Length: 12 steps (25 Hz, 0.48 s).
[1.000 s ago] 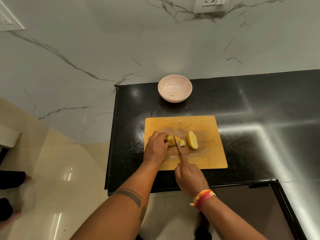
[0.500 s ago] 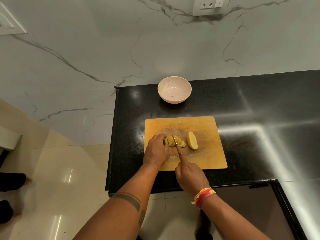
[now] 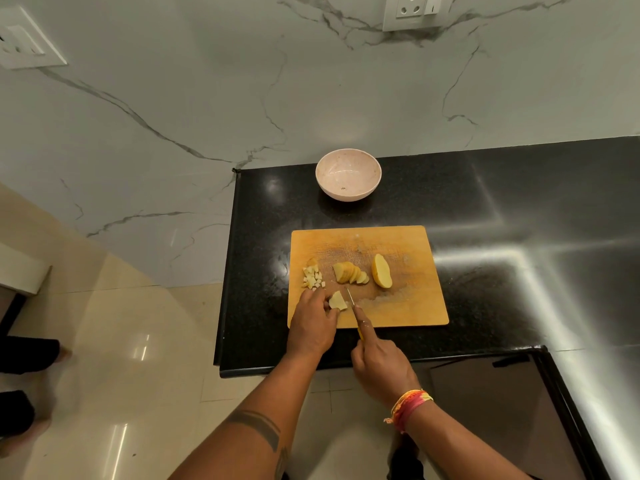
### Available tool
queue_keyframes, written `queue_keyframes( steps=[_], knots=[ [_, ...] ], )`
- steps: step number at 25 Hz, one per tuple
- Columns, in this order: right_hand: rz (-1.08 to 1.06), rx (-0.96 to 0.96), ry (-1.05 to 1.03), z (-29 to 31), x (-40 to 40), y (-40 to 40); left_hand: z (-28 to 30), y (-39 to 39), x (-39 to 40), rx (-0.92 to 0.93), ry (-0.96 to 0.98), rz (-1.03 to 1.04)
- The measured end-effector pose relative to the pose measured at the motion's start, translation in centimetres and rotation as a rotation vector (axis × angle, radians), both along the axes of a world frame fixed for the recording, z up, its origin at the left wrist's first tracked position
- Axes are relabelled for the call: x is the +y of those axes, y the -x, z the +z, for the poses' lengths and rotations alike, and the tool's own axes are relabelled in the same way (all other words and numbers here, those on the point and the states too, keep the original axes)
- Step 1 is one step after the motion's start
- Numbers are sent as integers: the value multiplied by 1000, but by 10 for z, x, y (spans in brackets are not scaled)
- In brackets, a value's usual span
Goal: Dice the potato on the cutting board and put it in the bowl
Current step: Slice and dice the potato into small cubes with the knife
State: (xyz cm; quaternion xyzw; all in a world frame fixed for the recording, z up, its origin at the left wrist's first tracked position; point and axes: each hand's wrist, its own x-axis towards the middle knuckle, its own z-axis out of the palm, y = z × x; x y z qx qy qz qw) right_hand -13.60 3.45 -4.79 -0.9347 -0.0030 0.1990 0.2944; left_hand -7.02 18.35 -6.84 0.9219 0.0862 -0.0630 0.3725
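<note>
A wooden cutting board [image 3: 408, 306] lies on the black counter. On it sit a small pile of diced potato [image 3: 313, 278] at the left, a row of potato slices [image 3: 350, 273] in the middle and an uncut potato half [image 3: 381, 271] to the right. My left hand [image 3: 311, 323] holds a few stacked slices [image 3: 338, 301] near the board's front edge. My right hand [image 3: 381, 365] grips a knife [image 3: 352, 298], its blade just right of those slices. A pale pink bowl [image 3: 348, 174] stands behind the board, with only a small speck inside.
The black counter [image 3: 519, 271] ends at a left edge close to the board, with tiled floor [image 3: 121, 341] below. A marble wall with a socket [image 3: 417, 10] rises behind the bowl. Dark-clad legs [image 3: 24, 355] of another person show at the far left.
My hands left the sliced potato half in mid-board and moved toward the front edge. My left hand now holds a few slices there. A diced pile shows at the left.
</note>
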Motion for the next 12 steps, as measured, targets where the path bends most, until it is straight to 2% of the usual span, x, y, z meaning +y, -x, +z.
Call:
queue_keyframes(
  steps=[5, 8, 12],
  knots=[
    [34, 11, 21, 2, -1, -3, 4, -3, 1, 32, -49, -103],
    [66, -3, 69, 7, 1, -4, 4, -6, -1, 43, -69, -87],
    [14, 33, 125, 6, 13, -3, 3, -13, 7, 57, -77, -156]
  ],
)
